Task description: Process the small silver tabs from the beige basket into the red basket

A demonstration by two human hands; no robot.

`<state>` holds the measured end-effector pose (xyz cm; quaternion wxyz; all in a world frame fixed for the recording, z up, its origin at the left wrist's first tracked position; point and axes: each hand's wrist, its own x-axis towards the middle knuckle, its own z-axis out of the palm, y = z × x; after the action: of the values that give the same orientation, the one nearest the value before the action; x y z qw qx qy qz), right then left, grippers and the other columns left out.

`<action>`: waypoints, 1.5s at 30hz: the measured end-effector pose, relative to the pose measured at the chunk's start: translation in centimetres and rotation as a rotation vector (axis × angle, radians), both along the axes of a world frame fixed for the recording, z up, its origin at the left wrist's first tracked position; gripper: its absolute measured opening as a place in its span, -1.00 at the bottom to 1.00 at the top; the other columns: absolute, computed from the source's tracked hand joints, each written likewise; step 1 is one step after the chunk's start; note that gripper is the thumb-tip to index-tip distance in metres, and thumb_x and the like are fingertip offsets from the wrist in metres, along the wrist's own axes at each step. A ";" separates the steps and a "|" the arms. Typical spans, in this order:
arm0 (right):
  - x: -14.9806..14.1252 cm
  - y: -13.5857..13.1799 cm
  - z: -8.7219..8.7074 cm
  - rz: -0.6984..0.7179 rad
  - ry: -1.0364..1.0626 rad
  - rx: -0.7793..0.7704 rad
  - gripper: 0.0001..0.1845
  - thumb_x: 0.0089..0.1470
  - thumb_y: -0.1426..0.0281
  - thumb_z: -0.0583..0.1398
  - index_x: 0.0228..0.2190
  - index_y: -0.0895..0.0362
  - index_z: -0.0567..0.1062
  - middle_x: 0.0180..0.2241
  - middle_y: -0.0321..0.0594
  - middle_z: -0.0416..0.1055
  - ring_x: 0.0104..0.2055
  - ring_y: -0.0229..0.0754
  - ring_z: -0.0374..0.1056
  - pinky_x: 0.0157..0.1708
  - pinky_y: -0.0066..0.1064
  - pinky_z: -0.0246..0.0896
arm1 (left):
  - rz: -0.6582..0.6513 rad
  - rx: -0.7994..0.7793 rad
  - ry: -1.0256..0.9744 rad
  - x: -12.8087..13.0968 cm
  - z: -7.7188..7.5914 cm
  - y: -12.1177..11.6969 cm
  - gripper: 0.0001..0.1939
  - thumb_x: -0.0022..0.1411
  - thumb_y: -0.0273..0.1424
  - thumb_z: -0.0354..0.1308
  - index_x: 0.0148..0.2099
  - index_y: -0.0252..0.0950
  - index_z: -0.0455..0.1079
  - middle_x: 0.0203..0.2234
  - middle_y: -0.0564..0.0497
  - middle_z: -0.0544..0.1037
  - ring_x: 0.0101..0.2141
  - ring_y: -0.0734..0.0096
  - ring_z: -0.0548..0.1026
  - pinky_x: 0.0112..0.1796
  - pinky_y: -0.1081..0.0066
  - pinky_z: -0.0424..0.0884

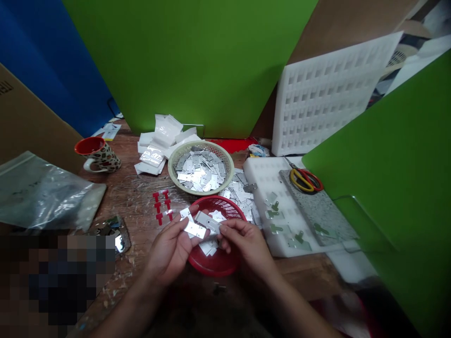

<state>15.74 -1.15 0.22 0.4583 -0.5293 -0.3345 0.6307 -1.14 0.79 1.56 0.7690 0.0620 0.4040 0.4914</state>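
Note:
My left hand [174,249] is closed around a few flat metal plates [195,229] with small holes, held over a red plastic basket [214,271]. Between the thumb and fingers of my right hand [246,241] is another metal plate [207,221], a longer grey one. Its far end meets the plates in my left hand. More silvery plates [209,247] lie in the red basket below, partly hidden by my hands. Just behind stands a cream basket [171,174] heaped with similar plates [202,170].
Loose plates [243,195] lie beside the baskets. Red T-shaped pieces [157,205] are at left, near a mug [102,157] and plastic bag [52,192]. White packets [155,152] lie behind. On the right, white foam [262,206] carries green-tinted pieces; scissors [306,180] rest on a grey slab [324,211].

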 end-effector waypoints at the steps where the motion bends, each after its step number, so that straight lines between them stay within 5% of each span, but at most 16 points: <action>1: 0.1 0.2 -0.1 -0.010 0.068 -0.046 -0.78 -0.08 0.27 0.36 -0.46 0.18 0.56 -0.58 -0.28 0.47 -0.64 -0.39 0.24 -0.62 -0.56 0.15 | -0.003 0.002 0.000 0.0 0.1 0.0 -0.53 0.28 -0.59 -0.03 0.23 -0.39 0.20 -0.03 -0.28 0.52 0.01 0.06 0.48 -0.02 0.05 0.44; 16: 0.6 0.2 0.1 -0.040 0.173 -0.094 -0.75 -0.13 0.28 0.39 -0.46 0.21 0.56 -0.57 -0.25 0.49 -0.63 -0.40 0.28 -0.59 -0.57 0.19 | -0.025 0.016 -0.011 -0.2 0.3 0.0 -0.49 0.24 -0.62 0.00 0.24 -0.33 0.21 -0.08 -0.23 0.56 -0.07 0.12 0.53 -0.05 0.11 0.48; 25: 2.4 0.3 0.9 -0.033 -0.129 0.022 -0.71 -0.06 0.21 0.33 -0.38 0.18 0.56 -0.57 -0.27 0.45 -0.57 -0.31 0.29 -0.52 -0.47 0.24 | -0.054 0.021 -0.010 -0.3 0.1 0.0 -0.50 0.25 -0.57 0.02 0.24 -0.37 0.19 0.04 -0.30 0.47 0.05 0.06 0.44 0.00 0.14 0.43; 30: 3.4 0.2 1.3 -0.030 -0.657 0.382 -0.76 0.08 0.31 0.24 -0.19 0.12 0.56 -0.28 -0.12 0.48 -0.26 -0.12 0.39 -0.27 -0.30 0.35 | -0.067 0.045 -0.049 -0.3 0.1 -0.2 -0.47 0.25 -0.57 0.06 0.27 -0.35 0.17 0.09 -0.29 0.43 0.14 0.07 0.34 0.08 0.17 0.36; 35: 1.4 -0.5 1.7 0.280 -0.927 0.831 -0.63 0.14 0.48 0.16 0.00 0.05 0.45 -0.16 -0.10 0.38 -0.12 -0.09 0.32 -0.14 -0.22 0.33 | -0.076 0.043 -0.054 0.4 0.4 -0.4 -0.47 0.26 -0.56 0.06 0.27 -0.34 0.15 0.07 -0.26 0.46 0.14 0.11 0.35 0.11 0.18 0.31; 45: 0.7 -0.5 0.4 0.266 -1.076 1.054 -0.72 0.14 0.50 0.17 -0.10 0.08 0.49 -0.24 -0.11 0.47 -0.20 -0.11 0.37 -0.18 -0.21 0.29 | -0.122 0.059 -0.046 0.2 0.7 -0.6 -0.46 0.24 -0.56 0.11 0.26 -0.27 0.19 0.08 -0.21 0.46 0.13 0.11 0.36 0.13 0.15 0.29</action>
<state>16.48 -1.68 0.63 0.3444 -0.4301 -0.8293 0.0931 -0.93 0.17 2.22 0.8045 0.0979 0.3673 0.4565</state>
